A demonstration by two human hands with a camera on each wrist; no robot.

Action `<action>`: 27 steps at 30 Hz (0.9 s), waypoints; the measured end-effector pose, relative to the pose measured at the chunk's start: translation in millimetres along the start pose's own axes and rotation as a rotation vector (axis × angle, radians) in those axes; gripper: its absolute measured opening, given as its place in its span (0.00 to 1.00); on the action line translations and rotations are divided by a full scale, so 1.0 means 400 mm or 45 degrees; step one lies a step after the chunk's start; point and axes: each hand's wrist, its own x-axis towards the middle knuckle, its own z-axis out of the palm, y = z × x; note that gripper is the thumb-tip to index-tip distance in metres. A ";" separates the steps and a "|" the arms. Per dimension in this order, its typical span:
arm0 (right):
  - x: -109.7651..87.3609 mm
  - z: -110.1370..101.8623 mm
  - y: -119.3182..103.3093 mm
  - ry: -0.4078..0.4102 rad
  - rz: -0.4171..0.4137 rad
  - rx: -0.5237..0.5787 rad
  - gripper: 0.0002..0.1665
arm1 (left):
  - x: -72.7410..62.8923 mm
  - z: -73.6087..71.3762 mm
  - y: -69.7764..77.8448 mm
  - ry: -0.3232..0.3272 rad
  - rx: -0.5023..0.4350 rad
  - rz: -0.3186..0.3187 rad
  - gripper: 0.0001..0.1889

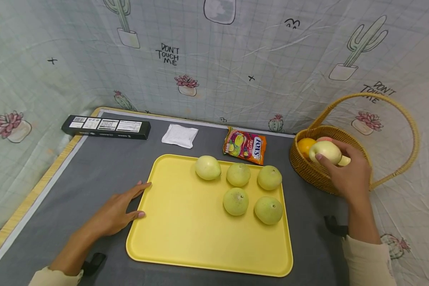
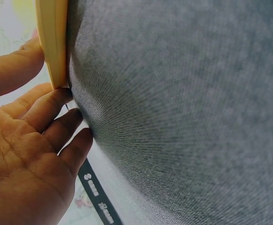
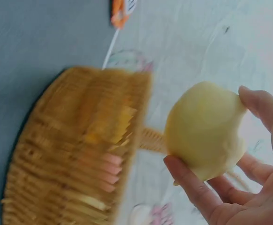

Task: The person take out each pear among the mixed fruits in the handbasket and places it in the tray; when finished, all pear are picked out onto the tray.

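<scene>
My right hand holds a smooth, pale yellow-green fruit between thumb and fingers, above the wicker basket. The right wrist view shows this fruit gripped at its sides, beside the basket's blurred wall. An orange fruit and part of a pinkish one show inside the basket. My left hand touches the left rim of the yellow tray with thumb and extended fingers. On the tray lie a pale fruit and several round green fruits, grouped toward its far right.
Behind the tray lie an orange-and-purple candy packet, a white packet and a long black box. The basket's tall handle leans right. A printed cloth hangs behind the grey tabletop.
</scene>
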 end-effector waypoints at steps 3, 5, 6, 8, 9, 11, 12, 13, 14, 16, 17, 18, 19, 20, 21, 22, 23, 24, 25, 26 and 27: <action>-0.021 0.004 -0.045 0.010 -0.103 0.037 0.35 | 0.000 0.000 -0.001 -0.001 0.002 0.000 0.46; -0.036 0.011 -0.070 0.012 -0.183 0.061 0.36 | 0.000 0.001 -0.001 -0.002 0.003 -0.002 0.46; -0.045 0.016 -0.082 0.006 -0.218 0.080 0.36 | 0.000 0.001 -0.001 -0.002 0.005 -0.003 0.46; -0.061 0.026 -0.103 -0.017 -0.284 0.126 0.37 | 0.001 0.002 -0.002 -0.003 0.007 -0.006 0.46; -0.070 0.030 -0.114 -0.032 -0.312 0.134 0.38 | 0.001 0.002 -0.002 -0.003 0.008 -0.006 0.46; -0.088 0.039 -0.137 -0.073 -0.361 0.172 0.40 | 0.001 0.002 -0.002 -0.004 0.010 -0.008 0.46; -0.097 0.043 -0.149 -0.092 -0.387 0.177 0.40 | 0.002 0.002 -0.002 -0.004 0.010 -0.008 0.46; -0.105 0.048 -0.160 -0.108 -0.417 0.189 0.41 | 0.002 0.002 -0.003 -0.004 0.009 -0.008 0.46; -0.114 0.052 -0.172 -0.123 -0.444 0.187 0.41 | 0.002 0.002 -0.003 -0.004 0.008 -0.007 0.46; -0.130 0.063 -0.191 -0.146 -0.506 0.188 0.41 | 0.002 0.002 -0.003 -0.004 0.007 -0.008 0.46; -0.139 0.069 -0.200 -0.168 -0.535 0.197 0.41 | 0.002 0.001 -0.003 -0.003 0.006 -0.007 0.46; -0.147 0.075 -0.207 -0.188 -0.565 0.203 0.42 | 0.002 0.001 -0.003 -0.003 0.005 -0.007 0.46; -0.156 0.082 -0.215 -0.216 -0.588 0.220 0.42 | 0.002 0.001 -0.003 -0.002 0.007 -0.006 0.46; -0.166 0.090 -0.222 -0.242 -0.610 0.214 0.42 | 0.002 0.001 -0.004 -0.001 0.009 -0.007 0.46; -0.176 0.097 -0.229 -0.268 -0.634 0.217 0.42 | 0.002 0.002 -0.004 -0.001 0.010 -0.008 0.46; -0.187 0.104 -0.236 -0.294 -0.655 0.211 0.41 | 0.002 0.002 -0.004 0.001 0.012 -0.008 0.46; -0.197 0.112 -0.244 -0.320 -0.675 0.208 0.41 | 0.002 0.002 -0.004 0.002 0.015 -0.010 0.46; -0.208 0.119 -0.251 -0.338 -0.697 0.194 0.41 | 0.001 0.003 -0.004 0.003 0.016 -0.009 0.46; -0.219 0.127 -0.258 -0.360 -0.717 0.182 0.41 | 0.001 0.003 -0.005 0.006 0.019 -0.009 0.46; -0.230 0.135 -0.266 -0.376 -0.737 0.162 0.41 | 0.001 0.003 -0.005 0.007 0.019 -0.009 0.46; -0.240 0.142 -0.273 -0.394 -0.754 0.153 0.41 | 0.001 0.003 -0.005 0.007 0.019 -0.007 0.46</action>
